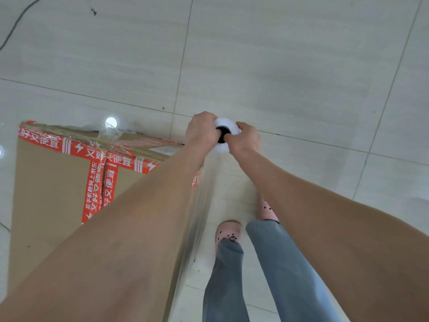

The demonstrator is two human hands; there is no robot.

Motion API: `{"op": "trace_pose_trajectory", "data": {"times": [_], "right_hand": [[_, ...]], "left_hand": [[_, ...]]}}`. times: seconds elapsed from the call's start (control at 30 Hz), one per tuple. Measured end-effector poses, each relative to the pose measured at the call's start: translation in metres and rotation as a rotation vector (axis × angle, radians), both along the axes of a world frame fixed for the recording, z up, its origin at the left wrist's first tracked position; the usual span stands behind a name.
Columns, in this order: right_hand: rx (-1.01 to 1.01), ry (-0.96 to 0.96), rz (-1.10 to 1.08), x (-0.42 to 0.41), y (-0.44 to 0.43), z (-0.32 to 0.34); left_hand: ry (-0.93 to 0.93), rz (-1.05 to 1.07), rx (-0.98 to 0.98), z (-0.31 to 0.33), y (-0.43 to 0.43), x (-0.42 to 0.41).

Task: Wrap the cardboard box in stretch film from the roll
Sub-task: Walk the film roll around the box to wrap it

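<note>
Grey-blue trousers [274, 263] and pink dotted slippers [228, 233] stand nearest, on the pale tiled floor [301, 66]. Just to their left a clear sheet of stretch film [202, 217] runs taut along the right side of the tall brown cardboard box [51, 194], which stands upright on the floor, taped shut. Red tape [99, 187] crosses its top and face with white Chinese characters, among them "便宜". A small white label [166, 150] on the top is too small to read.

Beyond the box's right corner, the white roll of stretch film [226, 124] stands with its long axis vertical and its black-cored end facing up. The left hand [202, 131] curls round its rim, and the right hand [246, 139] grips the opposite side, one digit at the core. Farthest off, a dark cable [16, 24] lies on the floor.
</note>
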State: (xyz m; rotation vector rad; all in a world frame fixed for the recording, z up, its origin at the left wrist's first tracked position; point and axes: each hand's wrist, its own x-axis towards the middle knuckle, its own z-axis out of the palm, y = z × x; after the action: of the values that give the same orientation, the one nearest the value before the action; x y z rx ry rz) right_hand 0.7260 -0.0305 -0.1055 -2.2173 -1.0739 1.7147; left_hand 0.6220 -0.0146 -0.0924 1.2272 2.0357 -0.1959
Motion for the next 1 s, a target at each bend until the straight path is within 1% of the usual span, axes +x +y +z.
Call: {"op": "trace_pose_trajectory", "data": {"times": [0.07,0.17,0.3,0.4,0.5,0.63,0.7,0.77,0.87,0.93,1.0], "right_hand": [[-0.02,0.019,-0.008,-0.006,0.002,0.001],[-0.101,0.062,-0.022,-0.008,0.0,-0.002],[-0.164,0.089,0.014,-0.003,0.007,0.0],[-0.195,0.098,0.024,-0.001,0.015,0.004],[-0.209,0.081,0.084,-0.004,0.021,0.007],[-0.17,0.005,0.193,-0.01,0.032,0.005],[-0.121,-0.038,0.235,-0.013,0.039,0.006],[-0.067,-0.116,0.318,-0.016,0.05,0.007],[0.001,-0.235,0.437,-0.025,0.066,0.012],[0.032,-0.252,0.472,-0.034,0.075,0.014],[0.052,-0.231,0.428,-0.042,0.083,0.015]], "left_hand": [[0.003,0.025,0.015,-0.001,-0.001,-0.007],[-0.003,0.008,0.015,0.0,-0.004,-0.01],[-0.029,-0.025,-0.05,0.002,-0.002,-0.009],[-0.029,-0.089,-0.083,0.005,0.005,-0.01],[-0.007,-0.171,-0.05,0.007,0.012,-0.007],[0.07,-0.358,-0.043,0.006,0.024,-0.004],[0.094,-0.382,-0.047,0.006,0.029,-0.006],[0.081,-0.32,-0.031,0.004,0.032,-0.011],[0.039,-0.127,-0.007,0.003,0.034,-0.02],[0.028,0.009,0.011,0.003,0.038,-0.026],[0.025,0.111,0.022,0.002,0.04,-0.033]]}}
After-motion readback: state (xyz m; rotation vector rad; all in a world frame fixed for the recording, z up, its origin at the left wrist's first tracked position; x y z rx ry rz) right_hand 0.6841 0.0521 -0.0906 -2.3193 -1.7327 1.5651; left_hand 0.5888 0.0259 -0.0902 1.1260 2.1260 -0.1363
